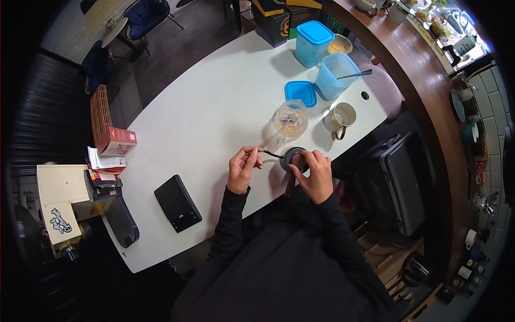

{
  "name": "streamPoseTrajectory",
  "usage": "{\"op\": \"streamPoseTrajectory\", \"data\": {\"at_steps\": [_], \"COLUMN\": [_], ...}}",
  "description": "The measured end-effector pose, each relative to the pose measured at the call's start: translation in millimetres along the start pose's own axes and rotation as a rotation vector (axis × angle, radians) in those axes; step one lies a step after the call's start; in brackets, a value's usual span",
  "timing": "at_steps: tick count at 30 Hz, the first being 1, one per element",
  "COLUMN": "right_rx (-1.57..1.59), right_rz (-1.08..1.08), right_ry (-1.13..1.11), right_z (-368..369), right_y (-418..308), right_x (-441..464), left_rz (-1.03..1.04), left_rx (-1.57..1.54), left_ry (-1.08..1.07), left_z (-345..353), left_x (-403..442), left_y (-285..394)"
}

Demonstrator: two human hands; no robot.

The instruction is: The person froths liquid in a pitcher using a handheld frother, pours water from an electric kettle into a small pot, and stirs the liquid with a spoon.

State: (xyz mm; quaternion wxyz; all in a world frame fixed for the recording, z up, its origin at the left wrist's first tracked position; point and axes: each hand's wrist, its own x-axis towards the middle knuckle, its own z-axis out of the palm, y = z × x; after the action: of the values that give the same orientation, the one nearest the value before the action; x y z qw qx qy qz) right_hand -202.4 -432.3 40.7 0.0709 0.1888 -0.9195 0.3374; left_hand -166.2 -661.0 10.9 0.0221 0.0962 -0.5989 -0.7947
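Observation:
My left hand [244, 167] is closed in a pinch on the end of a thin dark rod [272, 154], which reaches to a small dark round vessel [286, 162]. A brown handle [290, 189] sticks out from the vessel toward my body. My right hand [316, 176] curls its thumb and fingers over the vessel's right side and top, so much of the opening is hidden. Just beyond stands a clear glass jug [290, 122] with something pale and orange inside. To its right is a mug [341, 119] with a gold-coloured handle.
Beyond the jug stand a lidded blue container [313, 48], an open blue container [333, 80] with a spoon [355, 74] in it, and a loose blue lid [300, 94]. A black flat device [177, 203] lies left on the white table [214, 102]. A red box [116, 141] stands at the left edge.

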Motion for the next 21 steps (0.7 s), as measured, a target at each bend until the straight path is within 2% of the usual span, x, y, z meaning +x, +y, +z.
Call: {"op": "streamPoseTrajectory", "data": {"at_steps": [11, 14, 17, 19, 20, 21], "right_rx": [-0.063, -0.026, -0.029, -0.022, -0.023, -0.051], "right_rz": [0.03, 0.103, 0.117, 0.191, 0.191, 0.239], "right_ry": [0.082, 0.05, 0.13, -0.016, -0.007, -0.116], "right_z": [8.4, 3.0, 1.1, -3.9, -3.1, -1.6], "right_y": [-1.5, -12.8, -23.3, -33.2, -35.9, -38.0], "right_x": [-3.7, -7.1, -19.3, -27.8, -31.7, -36.2], "left_rz": [0.075, 0.084, -0.008, -0.113, -0.108, 0.037], "left_rx": [0.091, 0.098, 0.096, 0.107, 0.11, 0.206], "left_ry": [-0.016, -0.011, -0.074, -0.16, -0.167, -0.242], "left_z": [-6.3, -9.1, -13.1, -18.5, -20.9, -16.4], "left_x": [32.8, 50.5, 71.5, 88.2, 98.2, 105.4], "left_y": [24.9, 21.3, 14.0, 3.2, -7.3, -8.3]}}
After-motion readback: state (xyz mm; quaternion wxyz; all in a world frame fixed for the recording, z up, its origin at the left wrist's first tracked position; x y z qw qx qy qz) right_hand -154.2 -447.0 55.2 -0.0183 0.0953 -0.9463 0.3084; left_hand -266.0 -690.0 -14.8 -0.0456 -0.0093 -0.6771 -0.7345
